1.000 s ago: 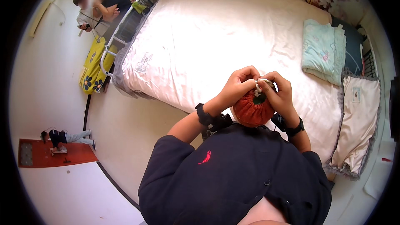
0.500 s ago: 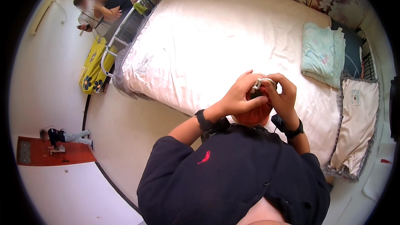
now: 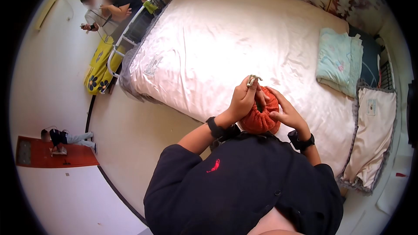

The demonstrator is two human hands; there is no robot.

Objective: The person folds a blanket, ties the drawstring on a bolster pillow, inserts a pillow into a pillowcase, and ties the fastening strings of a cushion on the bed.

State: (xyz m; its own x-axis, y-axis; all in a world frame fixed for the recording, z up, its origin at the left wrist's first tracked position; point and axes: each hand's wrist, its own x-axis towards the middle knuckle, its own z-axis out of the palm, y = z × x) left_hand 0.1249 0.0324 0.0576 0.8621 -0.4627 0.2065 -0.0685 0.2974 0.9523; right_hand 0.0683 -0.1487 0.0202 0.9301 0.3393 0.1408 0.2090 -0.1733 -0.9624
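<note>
An orange-red plush drawstring pouch (image 3: 260, 123) with a gathered, round mouth sits close in front of my body at the bed's edge. Its mouth is partly open, with something dark green showing inside. My left hand (image 3: 240, 102) is closed on the whitish drawstring (image 3: 254, 78), whose looped end sticks out above the fingertips. Curved around the pouch's right side, my right hand (image 3: 287, 112) has its thumb and fingers pressed against the cloth near the mouth. Both wrists wear black straps.
A bed (image 3: 209, 48) with a pale pink sheet lies ahead. A folded light-green quilt (image 3: 339, 61) and a cream pillow (image 3: 370, 135) are on the right. Two people (image 3: 113, 6) are beyond the bed's left end; another person (image 3: 65, 139) is by a red door (image 3: 56, 152).
My left hand has drawn the cord up and left, away from the mouth. My right hand has moved down from the cord onto the pouch's side, and more of the pouch shows.
</note>
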